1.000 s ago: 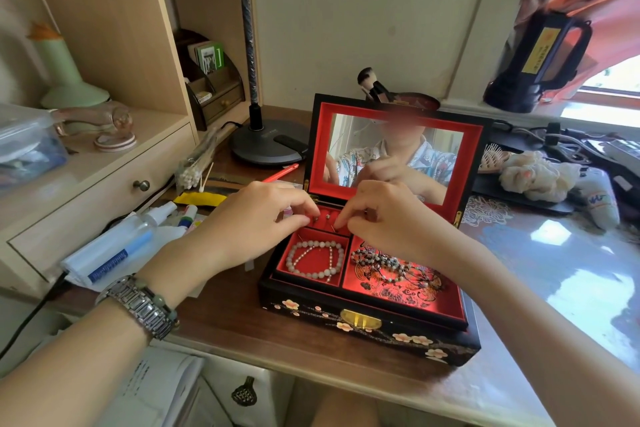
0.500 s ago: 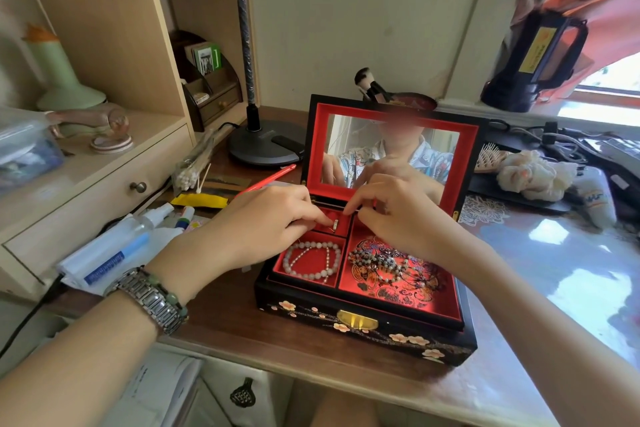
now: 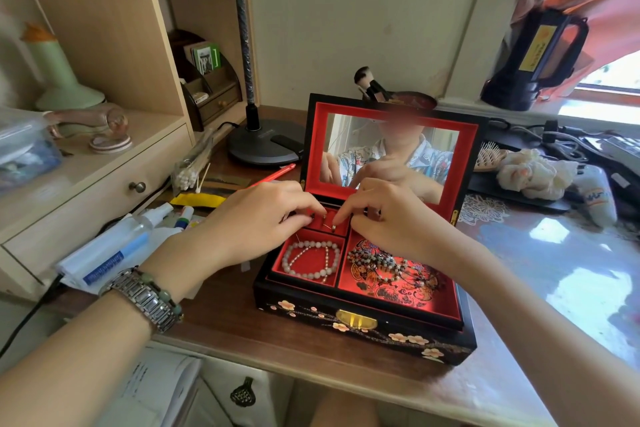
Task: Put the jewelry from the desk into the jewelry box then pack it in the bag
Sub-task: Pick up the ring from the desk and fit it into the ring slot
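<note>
The black lacquered jewelry box (image 3: 311, 314) stands open on the desk, with a red lining and a mirror in its lid. A white bead bracelet (image 3: 309, 260) lies in the front-left compartment and a dark bead necklace (image 3: 381, 262) in the large right one. A small ring and a thin gold piece (image 3: 330, 227) lie in the small back-left compartment. My left hand (image 3: 249, 222) reaches over that compartment's left edge, its thumb and forefinger pinching a tiny gold piece. My right hand (image 3: 391, 215) hovers with curled fingers, its forefinger tip just above the ring.
A desk lamp base (image 3: 263, 146) and a red pencil (image 3: 273, 175) lie behind the box on the left. Bottles and tubes (image 3: 114, 246) crowd the left desk by the drawer unit. A hairbrush and a white scrunchie (image 3: 530, 170) sit at the right.
Both hands stayed over the small back compartment. The right hand's fingertips have come apart from the left's, and a small ring now lies on the compartment floor.
</note>
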`<action>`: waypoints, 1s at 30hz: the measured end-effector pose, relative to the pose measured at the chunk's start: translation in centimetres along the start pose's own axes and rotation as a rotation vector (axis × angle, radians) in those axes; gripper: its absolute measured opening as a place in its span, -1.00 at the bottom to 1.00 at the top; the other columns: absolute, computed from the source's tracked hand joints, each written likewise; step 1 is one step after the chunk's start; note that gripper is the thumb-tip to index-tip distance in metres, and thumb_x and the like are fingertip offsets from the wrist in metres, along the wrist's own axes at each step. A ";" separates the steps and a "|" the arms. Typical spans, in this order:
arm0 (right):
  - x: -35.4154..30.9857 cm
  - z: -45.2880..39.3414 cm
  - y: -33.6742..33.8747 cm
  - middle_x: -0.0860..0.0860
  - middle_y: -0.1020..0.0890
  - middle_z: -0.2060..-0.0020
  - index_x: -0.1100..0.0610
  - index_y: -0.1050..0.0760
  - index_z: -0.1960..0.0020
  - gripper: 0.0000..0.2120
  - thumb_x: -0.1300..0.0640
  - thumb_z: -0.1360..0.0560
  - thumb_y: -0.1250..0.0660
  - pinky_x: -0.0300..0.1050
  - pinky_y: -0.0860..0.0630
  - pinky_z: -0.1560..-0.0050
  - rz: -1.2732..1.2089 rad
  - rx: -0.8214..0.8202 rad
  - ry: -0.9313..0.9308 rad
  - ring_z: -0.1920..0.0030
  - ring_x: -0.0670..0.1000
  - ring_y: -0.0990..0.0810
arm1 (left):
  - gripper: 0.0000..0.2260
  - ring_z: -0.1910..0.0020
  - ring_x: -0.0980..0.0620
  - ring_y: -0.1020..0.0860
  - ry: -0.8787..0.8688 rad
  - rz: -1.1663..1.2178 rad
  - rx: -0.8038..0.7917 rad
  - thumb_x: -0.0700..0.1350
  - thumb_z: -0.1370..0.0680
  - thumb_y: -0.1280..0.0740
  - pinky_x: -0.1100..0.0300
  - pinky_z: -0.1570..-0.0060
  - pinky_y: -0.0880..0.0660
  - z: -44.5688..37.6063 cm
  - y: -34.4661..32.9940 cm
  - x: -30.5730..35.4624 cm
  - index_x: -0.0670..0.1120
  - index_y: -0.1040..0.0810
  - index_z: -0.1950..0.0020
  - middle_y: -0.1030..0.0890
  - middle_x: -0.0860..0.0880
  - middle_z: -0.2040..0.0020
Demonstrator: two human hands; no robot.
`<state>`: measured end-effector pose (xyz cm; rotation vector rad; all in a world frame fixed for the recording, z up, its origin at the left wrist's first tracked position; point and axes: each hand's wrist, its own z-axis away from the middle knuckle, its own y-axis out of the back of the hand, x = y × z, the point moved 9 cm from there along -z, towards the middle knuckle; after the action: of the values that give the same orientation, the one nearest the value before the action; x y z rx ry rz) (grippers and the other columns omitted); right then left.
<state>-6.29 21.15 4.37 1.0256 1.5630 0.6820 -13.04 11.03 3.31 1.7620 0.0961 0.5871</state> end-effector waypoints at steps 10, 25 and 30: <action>-0.2 -0.1 -0.9 -0.16 -0.41 0.23 -0.04 -0.67 -0.02 -0.72 0.23 -0.50 -0.24 -0.34 -0.32 0.28 0.003 -0.079 -0.005 0.29 -0.18 -0.39 | -0.79 -0.13 0.08 -0.52 0.012 0.042 0.038 -0.07 -0.58 -0.26 -0.01 -0.04 -0.55 0.5 0.6 -0.1 0.10 -0.56 -0.18 -0.58 0.05 -0.08; -0.8 0.0 -0.5 -0.18 -0.41 0.23 0.00 -0.67 0.01 -0.71 0.27 -0.50 -0.23 -0.40 -0.37 0.20 -0.017 -0.045 0.029 0.28 -0.17 -0.43 | -0.83 -0.03 0.15 -0.51 -0.016 0.016 0.038 -0.07 -0.56 -0.28 0.02 -0.01 -0.55 0.5 0.5 0.3 0.10 -0.59 -0.11 -0.56 0.13 -0.02; -0.8 -0.1 -1.1 -0.17 -0.42 0.20 -0.01 -0.66 -0.01 -0.69 0.27 -0.50 -0.21 -0.39 -0.36 0.24 0.003 -0.084 0.043 0.26 -0.18 -0.43 | -0.83 0.03 0.20 -0.46 -0.021 -0.020 0.049 -0.06 -0.56 -0.28 0.05 -0.02 -0.52 0.4 0.5 0.3 0.09 -0.60 -0.10 -0.52 0.17 0.04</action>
<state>-6.68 19.93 3.84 0.9570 1.5568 0.7702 -12.79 10.64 3.84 1.8121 0.1145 0.5563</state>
